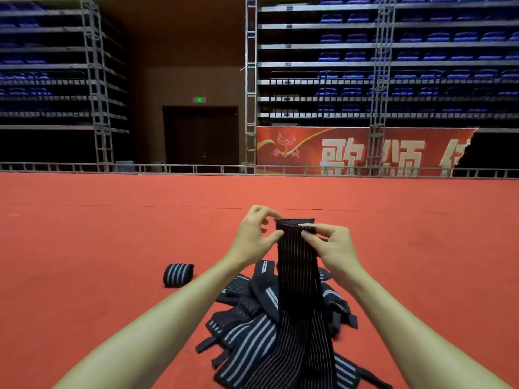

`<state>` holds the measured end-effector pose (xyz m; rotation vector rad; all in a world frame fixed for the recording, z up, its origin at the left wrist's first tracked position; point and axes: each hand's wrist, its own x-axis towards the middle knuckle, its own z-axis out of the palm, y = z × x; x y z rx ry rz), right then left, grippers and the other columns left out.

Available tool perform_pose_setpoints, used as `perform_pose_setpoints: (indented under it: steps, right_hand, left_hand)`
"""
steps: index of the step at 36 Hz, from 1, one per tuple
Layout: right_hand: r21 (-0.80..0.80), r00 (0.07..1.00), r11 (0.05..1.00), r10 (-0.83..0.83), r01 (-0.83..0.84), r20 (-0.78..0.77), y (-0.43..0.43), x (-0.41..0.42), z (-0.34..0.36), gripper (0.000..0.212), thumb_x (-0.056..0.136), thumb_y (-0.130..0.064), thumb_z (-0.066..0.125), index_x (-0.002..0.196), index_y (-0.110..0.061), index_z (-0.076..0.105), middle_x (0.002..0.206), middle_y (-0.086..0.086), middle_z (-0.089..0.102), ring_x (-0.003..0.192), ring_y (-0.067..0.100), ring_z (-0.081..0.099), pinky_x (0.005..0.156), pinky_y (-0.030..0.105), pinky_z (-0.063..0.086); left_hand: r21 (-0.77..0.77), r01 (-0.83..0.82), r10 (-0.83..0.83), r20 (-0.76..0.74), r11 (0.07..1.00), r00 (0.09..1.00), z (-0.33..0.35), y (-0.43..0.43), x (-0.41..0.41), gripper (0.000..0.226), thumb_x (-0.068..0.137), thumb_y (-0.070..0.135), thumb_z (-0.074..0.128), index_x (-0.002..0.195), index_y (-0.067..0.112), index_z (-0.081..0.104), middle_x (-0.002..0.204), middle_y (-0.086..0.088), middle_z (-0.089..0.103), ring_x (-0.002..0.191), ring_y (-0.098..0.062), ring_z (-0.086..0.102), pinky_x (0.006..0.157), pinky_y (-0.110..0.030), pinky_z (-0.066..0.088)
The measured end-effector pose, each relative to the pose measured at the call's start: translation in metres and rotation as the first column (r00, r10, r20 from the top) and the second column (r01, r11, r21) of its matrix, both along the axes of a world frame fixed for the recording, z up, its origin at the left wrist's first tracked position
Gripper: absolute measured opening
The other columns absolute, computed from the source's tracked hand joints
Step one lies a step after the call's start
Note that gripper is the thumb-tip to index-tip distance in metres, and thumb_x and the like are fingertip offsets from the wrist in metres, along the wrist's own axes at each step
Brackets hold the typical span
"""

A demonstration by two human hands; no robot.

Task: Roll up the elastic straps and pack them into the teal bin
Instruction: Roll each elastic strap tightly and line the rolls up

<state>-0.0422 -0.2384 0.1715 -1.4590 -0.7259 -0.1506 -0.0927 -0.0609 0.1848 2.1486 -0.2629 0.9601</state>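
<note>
Both hands, left hand (254, 234) and right hand (334, 245), pinched the elastic strap (297, 265) top edge, held taut above the strap pile (252, 332), likely to start rolling.

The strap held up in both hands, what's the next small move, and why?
Probably fold the top edge over and start a tight first turn. The left hand and right hand pinch the strap at its upper end, barely rolled if at all, while the rest hangs down to the pile. One finished roll lies on the red floor.
</note>
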Motion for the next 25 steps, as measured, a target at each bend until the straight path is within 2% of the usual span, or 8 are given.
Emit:
perform_pose_setpoints:
  steps: [4, 9, 12, 15, 19, 22, 25]
  right_hand:
    - [0.034, 0.998, 0.998, 0.055, -0.054, -0.024, -0.005, 0.003, 0.002, 0.017, 0.093, -0.001, 0.063, 0.097, -0.009, 0.077, 0.097, 0.009, 0.077, 0.093, 0.025, 0.072, 0.093, 0.048, 0.055]
    - [0.048, 0.995, 0.995, 0.092, -0.090, -0.042, -0.007, 0.005, 0.007, 0.016, 0.092, -0.001, 0.063, 0.097, -0.008, 0.076, 0.096, 0.011, 0.077, 0.091, 0.024, 0.071, 0.091, 0.044, 0.056]
    - [0.048, 0.992, 0.992, 0.115, -0.113, -0.044, -0.007, 0.005, 0.009, 0.016, 0.092, -0.002, 0.063, 0.098, -0.009, 0.077, 0.097, 0.011, 0.076, 0.090, 0.022, 0.071, 0.089, 0.042, 0.056]
    - [0.061, 0.994, 0.993, 0.102, -0.100, -0.038, -0.009, 0.005, 0.012, 0.016, 0.091, -0.002, 0.063, 0.098, -0.008, 0.076, 0.095, 0.011, 0.077, 0.088, 0.021, 0.071, 0.084, 0.037, 0.057]
    - [0.104, 0.997, 0.992, 0.071, -0.066, -0.039, -0.012, 0.004, 0.020, 0.015, 0.091, -0.001, 0.064, 0.097, -0.008, 0.076, 0.090, 0.004, 0.077, 0.081, 0.015, 0.071, 0.072, 0.031, 0.060]
    - [0.096, 0.999, 0.994, 0.052, -0.050, -0.013, -0.015, 0.004, 0.028, 0.015, 0.091, 0.000, 0.065, 0.092, -0.011, 0.075, 0.085, -0.004, 0.077, 0.077, 0.009, 0.071, 0.064, 0.026, 0.059]
    - [0.063, 0.998, 0.997, 0.051, -0.052, 0.028, -0.018, 0.005, 0.035, 0.014, 0.090, 0.000, 0.066, 0.088, -0.010, 0.075, 0.082, -0.004, 0.076, 0.074, 0.008, 0.070, 0.062, 0.024, 0.057]
  left_hand:
    - [-0.049, 0.088, -0.091, -0.044, 0.995, 0.995, 0.002, 0.007, 0.001, 0.027, 0.088, 0.002, 0.069, 0.094, 0.026, 0.061, 0.112, 0.000, 0.063, 0.096, -0.015, 0.064, 0.081, -0.022, 0.053]
    - [-0.057, 0.105, -0.109, -0.067, 0.993, 0.992, 0.007, 0.004, 0.003, 0.024, 0.087, 0.005, 0.072, 0.088, 0.027, 0.062, 0.103, 0.000, 0.067, 0.089, -0.015, 0.069, 0.084, -0.028, 0.057]
    - [-0.122, 0.104, -0.117, -0.105, 0.987, 0.988, 0.013, 0.002, 0.005, 0.017, 0.085, 0.006, 0.075, 0.087, 0.019, 0.064, 0.102, -0.003, 0.070, 0.089, -0.014, 0.071, 0.081, -0.033, 0.059]
    - [-0.176, 0.127, -0.145, -0.096, 0.976, 0.985, 0.017, -0.001, 0.006, 0.017, 0.084, 0.003, 0.075, 0.082, 0.016, 0.064, 0.099, -0.010, 0.071, 0.088, -0.019, 0.072, 0.081, -0.037, 0.058]
    - [-0.285, 0.139, -0.162, -0.058, 0.948, 0.985, 0.022, -0.004, 0.006, 0.023, 0.081, -0.003, 0.075, 0.074, 0.017, 0.065, 0.100, -0.014, 0.072, 0.093, -0.030, 0.071, 0.089, -0.043, 0.057]
    - [-0.313, 0.125, -0.160, -0.087, 0.941, 0.983, 0.028, -0.005, 0.004, 0.022, 0.083, -0.003, 0.073, 0.075, 0.015, 0.065, 0.098, -0.013, 0.072, 0.093, -0.030, 0.071, 0.092, -0.042, 0.056]
    - [-0.310, 0.148, -0.200, -0.143, 0.939, 0.969, 0.035, -0.008, 0.002, 0.020, 0.086, -0.005, 0.069, 0.077, 0.012, 0.062, 0.091, -0.011, 0.069, 0.085, -0.020, 0.068, 0.090, -0.040, 0.054]
